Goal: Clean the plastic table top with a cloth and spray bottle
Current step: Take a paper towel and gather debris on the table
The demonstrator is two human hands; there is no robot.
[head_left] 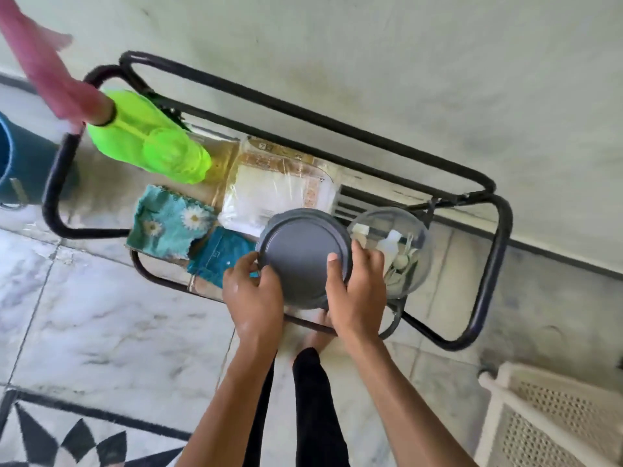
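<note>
A low table with a black tube frame (305,113) and a clear top (220,178) stands against the wall. On its near edge sits a round grey lidded container (300,256). My left hand (253,291) grips its left rim and my right hand (359,291) grips its right rim. A teal cloth with white daisies (165,224) lies at the table's left end, next to a folded blue cloth (224,252). A neon green plastic bottle-like object (148,146) hovers over the far left corner, held by another person's pink-sleeved arm (43,65).
A clear round container (404,244) with small white items stands right of the grey one. A plastic-wrapped white packet (273,193) lies mid-table. A blue bucket (20,166) is at far left, a white cane chair (553,419) at bottom right. My legs stand on marble floor.
</note>
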